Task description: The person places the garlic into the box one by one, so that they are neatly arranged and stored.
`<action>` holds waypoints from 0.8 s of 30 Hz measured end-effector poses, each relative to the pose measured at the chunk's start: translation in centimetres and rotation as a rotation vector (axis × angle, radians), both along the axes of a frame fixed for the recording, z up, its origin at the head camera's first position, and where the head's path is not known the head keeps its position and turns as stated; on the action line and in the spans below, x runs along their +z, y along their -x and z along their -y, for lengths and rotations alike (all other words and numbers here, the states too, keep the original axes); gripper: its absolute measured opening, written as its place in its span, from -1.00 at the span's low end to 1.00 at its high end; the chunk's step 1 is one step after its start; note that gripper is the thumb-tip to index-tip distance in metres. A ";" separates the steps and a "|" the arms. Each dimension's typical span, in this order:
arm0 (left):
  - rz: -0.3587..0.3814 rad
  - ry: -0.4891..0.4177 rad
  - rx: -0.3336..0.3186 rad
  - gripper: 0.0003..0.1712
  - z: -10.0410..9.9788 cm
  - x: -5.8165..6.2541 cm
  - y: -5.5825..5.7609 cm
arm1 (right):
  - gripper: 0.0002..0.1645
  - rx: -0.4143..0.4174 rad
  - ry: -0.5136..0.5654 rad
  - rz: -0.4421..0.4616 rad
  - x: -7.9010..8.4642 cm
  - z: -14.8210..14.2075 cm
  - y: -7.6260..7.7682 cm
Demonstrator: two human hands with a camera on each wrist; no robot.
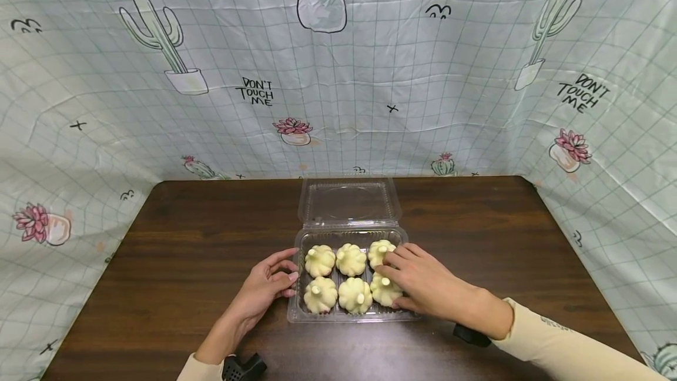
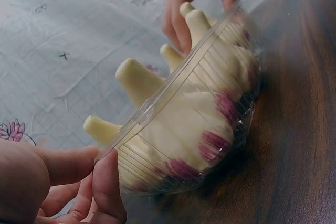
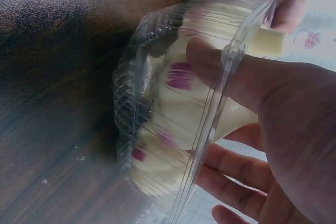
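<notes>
A clear plastic clamshell container [image 1: 338,318] holds pale garlic bulbs in two rows of three, stems upward, with purple streaks low on their sides. With thumb and fingertips my left hand [image 1: 261,288] pinches the container's left rim. My right hand [image 1: 428,281] reaches into the right end and grips the front right garlic bulb [image 1: 382,293], partly covering it. In the right wrist view, the thumb [image 3: 205,59] lies inside the clear wall against that bulb. Behind it, the back right bulb [image 1: 378,250] sits close to the fingers.
The container's clear lid [image 1: 349,201] lies folded open toward the back of the dark wooden table [image 1: 211,240]. A cactus-print cloth [image 1: 370,75] hangs behind the table and along both sides. Each wrist wears a small black camera [image 1: 244,367].
</notes>
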State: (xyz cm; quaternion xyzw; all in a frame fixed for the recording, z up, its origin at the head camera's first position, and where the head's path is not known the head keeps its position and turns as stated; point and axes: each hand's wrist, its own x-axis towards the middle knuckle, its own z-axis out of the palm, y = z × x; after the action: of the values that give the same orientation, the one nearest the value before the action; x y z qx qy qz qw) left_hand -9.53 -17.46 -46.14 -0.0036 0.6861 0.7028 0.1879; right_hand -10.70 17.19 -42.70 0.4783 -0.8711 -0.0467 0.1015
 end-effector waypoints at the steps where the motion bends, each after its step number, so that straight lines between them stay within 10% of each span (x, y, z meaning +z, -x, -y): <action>1: -0.001 0.000 0.001 -0.30 0.0 0.0 0.0 | -0.19 -0.001 0.000 0.001 0.0 0.0 0.0; 24: -0.017 -0.020 -0.018 -0.30 0.1 -0.2 -0.3 | -0.29 0.019 -0.024 -0.027 0.0 0.2 0.0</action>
State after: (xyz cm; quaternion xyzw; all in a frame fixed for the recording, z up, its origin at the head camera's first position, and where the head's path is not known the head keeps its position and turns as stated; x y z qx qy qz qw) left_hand -9.25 -17.58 -46.29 0.0105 0.6808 0.7077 0.1885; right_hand -10.66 17.00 -42.65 0.4870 -0.8645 -0.0628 0.1079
